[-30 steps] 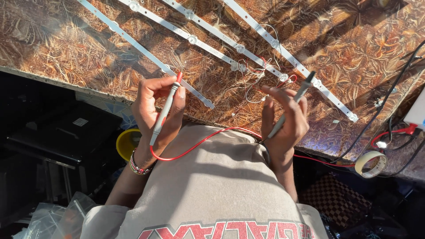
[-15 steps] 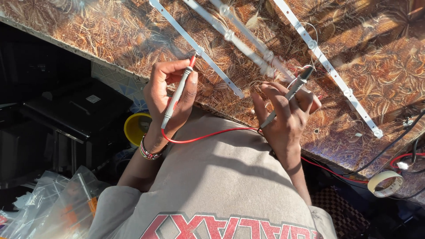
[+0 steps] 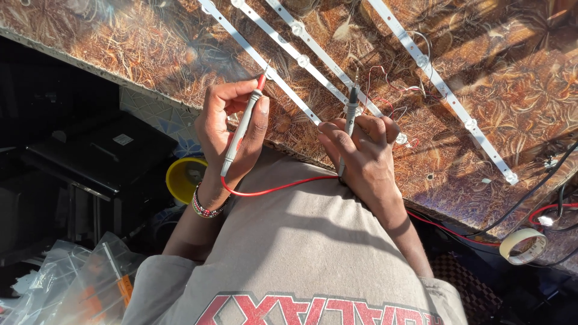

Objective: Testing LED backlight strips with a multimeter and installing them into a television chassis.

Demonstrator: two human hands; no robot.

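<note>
Left hand (image 3: 232,135) pinches red probe (image 3: 244,129), tip on white LED strip (image 3: 283,78) at 12 o'clock. Right hand (image 3: 361,159) grips black probe (image 3: 349,117), tip up near next strip (image 3: 325,60). Red lead (image 3: 277,188) loops between them. Patterned bench (image 3: 120,42); tape roll (image 3: 522,245) at 4 o'clock.

The white light strips (image 3: 313,63) run off the top edge, so their far ends are unseen. The black probe's (image 3: 349,114) lower shaft is hidden inside the right hand (image 3: 361,156). Whether either probe tip touches a strip is too small to tell. The counter (image 3: 120,48) is cut off at top and right. Clear plastic bags (image 3: 72,283) at bottom left are blurred, their contents unreadable.
</note>
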